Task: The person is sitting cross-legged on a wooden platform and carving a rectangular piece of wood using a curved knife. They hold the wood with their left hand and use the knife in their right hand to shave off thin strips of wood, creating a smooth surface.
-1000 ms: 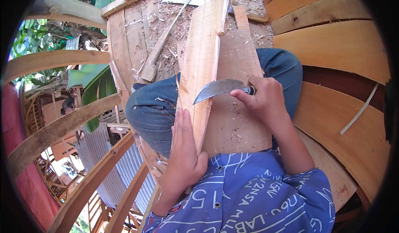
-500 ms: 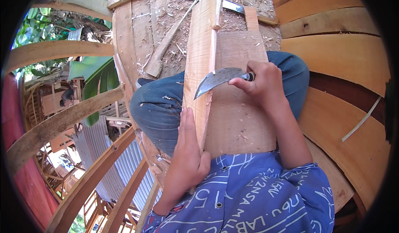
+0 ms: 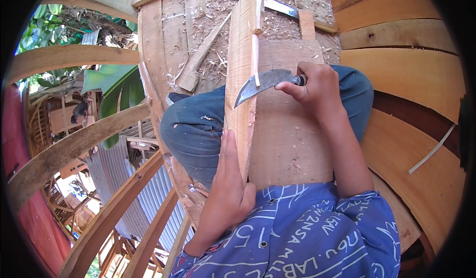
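A long, pale wooden plank point(image 3: 241, 55) stands on edge, slanting away from me between my bent legs. Fingers stretched along its near end, my left hand point(image 3: 229, 189) holds it, with the thumb at the right side. My right hand point(image 3: 317, 87) is closed around the dark handle of a curved knife point(image 3: 267, 81). The grey blade crosses the plank's right edge at about mid-length, its tip pointing left and toward me. A thin pale sliver point(image 3: 257, 80) stands up at the blade.
Beneath the plank lies a wide brown board point(image 3: 292, 144). Shavings litter the floor, where a long machete-like blade point(image 3: 280, 6) and a wooden stick point(image 3: 198, 62) lie. Slatted wooden walls point(image 3: 396, 65) rise on the right; rails point(image 3: 79, 134) run along the left.
The knife has moved a little away from me along the plank's edge, and the sliver at its blade shows longer. My left hand keeps its place on the plank.
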The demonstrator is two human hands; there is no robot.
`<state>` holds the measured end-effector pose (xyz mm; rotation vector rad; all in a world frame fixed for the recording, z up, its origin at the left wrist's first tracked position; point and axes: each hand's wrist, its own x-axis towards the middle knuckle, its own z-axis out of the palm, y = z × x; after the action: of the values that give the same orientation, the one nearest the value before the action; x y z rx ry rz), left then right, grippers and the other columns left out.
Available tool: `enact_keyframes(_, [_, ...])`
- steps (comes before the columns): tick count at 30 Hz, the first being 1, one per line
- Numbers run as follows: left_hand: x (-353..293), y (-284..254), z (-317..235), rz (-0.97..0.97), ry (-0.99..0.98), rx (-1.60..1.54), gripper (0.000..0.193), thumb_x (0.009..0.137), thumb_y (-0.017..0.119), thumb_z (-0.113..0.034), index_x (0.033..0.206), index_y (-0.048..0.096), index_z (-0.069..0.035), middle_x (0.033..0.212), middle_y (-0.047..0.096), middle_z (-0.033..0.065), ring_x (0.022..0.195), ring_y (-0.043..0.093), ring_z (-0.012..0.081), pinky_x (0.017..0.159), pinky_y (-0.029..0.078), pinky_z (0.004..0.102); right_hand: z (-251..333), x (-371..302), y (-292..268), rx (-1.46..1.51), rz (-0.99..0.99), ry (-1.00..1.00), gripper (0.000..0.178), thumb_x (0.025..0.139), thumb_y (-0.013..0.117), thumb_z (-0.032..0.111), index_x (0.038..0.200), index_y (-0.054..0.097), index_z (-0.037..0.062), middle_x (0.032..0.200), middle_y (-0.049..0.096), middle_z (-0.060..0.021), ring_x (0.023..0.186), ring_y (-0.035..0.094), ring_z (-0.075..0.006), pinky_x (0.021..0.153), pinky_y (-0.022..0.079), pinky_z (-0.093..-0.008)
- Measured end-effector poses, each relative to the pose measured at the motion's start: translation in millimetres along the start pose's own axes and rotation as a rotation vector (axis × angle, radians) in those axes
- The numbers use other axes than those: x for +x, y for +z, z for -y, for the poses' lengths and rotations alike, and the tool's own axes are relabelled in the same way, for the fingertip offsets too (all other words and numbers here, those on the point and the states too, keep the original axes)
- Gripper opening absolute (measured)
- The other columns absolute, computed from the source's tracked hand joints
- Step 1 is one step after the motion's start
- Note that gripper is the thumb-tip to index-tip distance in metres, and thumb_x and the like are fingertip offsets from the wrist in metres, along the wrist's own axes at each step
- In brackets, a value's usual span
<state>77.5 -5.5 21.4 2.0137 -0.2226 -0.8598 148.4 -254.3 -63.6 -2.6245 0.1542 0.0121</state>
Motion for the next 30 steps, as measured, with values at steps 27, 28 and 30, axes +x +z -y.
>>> enact_keyframes(27, [-6,-20,16,0.152,0.036,-0.145,0.094,0.066,0.047,-0.005,0.149,0.007,0.011,0.153,0.013,0.0363,0.146,0.014,0.0442,0.119,0.012,0.0378,-22,6,-66,0.829,0.684,0.267,0.040,0.085,0.073,0.033,0.095,0.060,-0.0039,0.060,0.055,-0.0012,0.045,0.047,-0.0084,0.042,0.036,-0.0266])
enact_keyframes(28, [-7,-22,21,0.165,0.057,-0.176,0.096,0.064,0.047,-0.005,0.149,0.007,0.011,0.154,0.013,0.0358,0.146,0.014,0.0431,0.119,0.012,0.0370,-25,-2,-68,1.004,0.748,0.272,0.039,0.086,0.072,0.031,0.097,0.059,-0.0032,0.059,0.054,-0.0011,0.043,0.046,-0.0071,0.040,0.034,-0.0243])
enact_keyframes(30, [-6,-27,29,0.197,0.120,-0.200,0.099,0.061,0.046,-0.005,0.150,0.006,0.011,0.155,0.013,0.0329,0.147,0.015,0.0387,0.118,0.011,0.0348,-29,-14,-71,1.358,0.865,0.274,0.037,0.087,0.071,0.028,0.102,0.057,-0.0018,0.056,0.052,-0.0010,0.040,0.043,-0.0046,0.037,0.032,-0.0197])
